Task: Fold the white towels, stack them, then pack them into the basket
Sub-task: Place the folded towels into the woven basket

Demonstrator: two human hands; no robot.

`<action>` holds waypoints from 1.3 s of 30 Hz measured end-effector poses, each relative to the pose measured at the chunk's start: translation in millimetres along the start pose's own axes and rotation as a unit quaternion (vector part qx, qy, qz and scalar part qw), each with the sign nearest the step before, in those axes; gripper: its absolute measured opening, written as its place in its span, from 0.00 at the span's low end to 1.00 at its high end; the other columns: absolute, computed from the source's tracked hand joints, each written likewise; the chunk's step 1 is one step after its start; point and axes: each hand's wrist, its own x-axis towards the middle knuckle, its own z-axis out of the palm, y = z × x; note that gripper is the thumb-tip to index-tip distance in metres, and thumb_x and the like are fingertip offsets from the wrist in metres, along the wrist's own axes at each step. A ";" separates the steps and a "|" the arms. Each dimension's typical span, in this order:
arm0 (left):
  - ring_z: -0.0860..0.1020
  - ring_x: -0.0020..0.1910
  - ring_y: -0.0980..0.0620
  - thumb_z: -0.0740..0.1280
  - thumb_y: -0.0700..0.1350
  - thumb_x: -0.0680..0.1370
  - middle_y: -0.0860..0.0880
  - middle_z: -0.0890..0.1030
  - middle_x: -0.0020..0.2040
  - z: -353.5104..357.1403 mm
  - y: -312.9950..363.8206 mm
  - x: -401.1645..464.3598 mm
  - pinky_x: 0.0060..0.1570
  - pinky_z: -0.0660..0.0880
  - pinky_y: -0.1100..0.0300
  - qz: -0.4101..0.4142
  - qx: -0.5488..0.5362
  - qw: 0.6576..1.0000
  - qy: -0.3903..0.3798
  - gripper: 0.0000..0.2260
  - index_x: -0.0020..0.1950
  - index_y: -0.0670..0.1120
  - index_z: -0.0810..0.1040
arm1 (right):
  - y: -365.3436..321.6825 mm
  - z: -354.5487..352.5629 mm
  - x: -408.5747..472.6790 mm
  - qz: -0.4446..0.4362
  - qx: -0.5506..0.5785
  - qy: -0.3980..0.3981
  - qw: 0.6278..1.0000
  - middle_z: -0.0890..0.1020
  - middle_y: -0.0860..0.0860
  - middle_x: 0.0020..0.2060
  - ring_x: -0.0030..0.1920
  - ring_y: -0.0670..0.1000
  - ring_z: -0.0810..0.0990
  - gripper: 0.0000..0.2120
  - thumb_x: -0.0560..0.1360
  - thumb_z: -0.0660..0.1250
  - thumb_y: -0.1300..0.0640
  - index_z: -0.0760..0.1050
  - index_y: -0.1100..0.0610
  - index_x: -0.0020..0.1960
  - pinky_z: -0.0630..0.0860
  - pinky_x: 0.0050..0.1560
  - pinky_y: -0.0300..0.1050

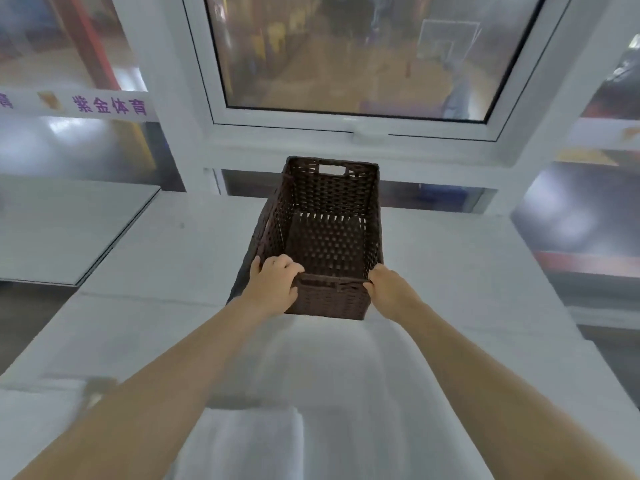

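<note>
Packing stage appears to be in hand: the empty basket [332, 233] stands on the white table [467, 271], folded towels [249, 441] nearer the person. Left hand [273, 284] and right hand [388, 289] grip its near corners, fingers curled around the rim. Next, presumably: draw it closer and load the stack.

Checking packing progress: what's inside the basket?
Nothing visible: the basket shows bare woven floor. The strip behind its near wall is hidden. Folded white towels lie outside it.

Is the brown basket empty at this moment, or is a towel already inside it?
Empty. Through the open top of the basket only its bare woven bottom and walls show. A folded white towel lies outside it, nearer the person.
</note>
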 end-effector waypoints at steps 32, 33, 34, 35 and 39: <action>0.74 0.46 0.56 0.64 0.54 0.80 0.58 0.76 0.45 86.8 353.6 -108.9 0.41 0.75 0.57 0.118 -0.106 0.987 0.033 0.06 0.53 0.56 0.79 | 259.7 -41.7 -313.0 0.076 0.126 0.166 0.975 0.74 0.40 0.47 0.48 0.48 0.72 0.12 0.81 0.55 0.61 0.75 0.50 0.52 0.70 0.48 0.43; 0.74 0.46 0.56 0.64 0.54 0.80 0.58 0.76 0.44 88.0 356.2 -116.6 0.40 0.75 0.58 0.117 -0.105 0.987 0.035 0.06 0.52 0.57 0.79 | 258.0 -38.6 -321.4 0.079 0.131 0.175 0.973 0.73 0.39 0.47 0.48 0.48 0.71 0.11 0.81 0.55 0.61 0.75 0.50 0.52 0.70 0.47 0.42; 0.74 0.45 0.56 0.63 0.54 0.80 0.58 0.76 0.44 88.7 358.1 -123.5 0.40 0.75 0.58 0.116 -0.103 0.987 0.035 0.06 0.52 0.57 0.79 | 255.3 -35.8 -329.5 0.083 0.134 0.185 0.970 0.73 0.39 0.47 0.48 0.47 0.70 0.10 0.80 0.56 0.61 0.75 0.51 0.52 0.69 0.46 0.41; 0.74 0.45 0.57 0.63 0.55 0.80 0.58 0.75 0.44 89.0 359.3 -130.0 0.39 0.75 0.58 0.116 -0.101 0.988 0.032 0.06 0.52 0.57 0.79 | 252.7 -32.6 -337.4 0.090 0.135 0.193 0.968 0.73 0.39 0.47 0.48 0.47 0.70 0.09 0.80 0.57 0.60 0.75 0.51 0.52 0.70 0.45 0.42; 0.73 0.45 0.57 0.64 0.54 0.79 0.59 0.74 0.43 91.3 357.7 -155.6 0.37 0.72 0.61 0.123 -0.107 0.986 0.034 0.04 0.50 0.58 0.78 | 241.6 -18.8 -369.4 0.098 0.125 0.217 0.963 0.75 0.40 0.48 0.48 0.46 0.68 0.07 0.78 0.60 0.59 0.76 0.51 0.51 0.71 0.41 0.41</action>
